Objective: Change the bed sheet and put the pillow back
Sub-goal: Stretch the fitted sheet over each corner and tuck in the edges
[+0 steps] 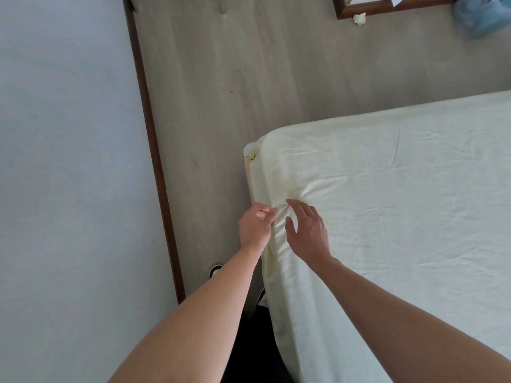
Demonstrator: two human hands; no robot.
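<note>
Heads up, your left hand (255, 226) is pinching a bunch of the pale yellow sheet (387, 194) right at the side edge of the mattress, while your right hand (307, 230) lies flat and relaxed on top just beside it, fingers spread, pinning the fabric. The sheet is already over the bed and wrapped around the near corner (255, 150), but creases fan out from your pinch, so if you yank too hard I'd guess that corner pops back off, or you end up tucking a fat wrinkle in along the wooden bed frame (248, 178). Ease it down instead. No pillow anywhere in view, so that part's not done yet. Room-wise: grey wood-look floor (221, 78), a dark baseboard (154, 150) along the pale wall (69, 134), a crumpled white scrap (359, 18) and a bluish bundle (481, 15) lying over by some dark-framed furniture (387, 9).
</note>
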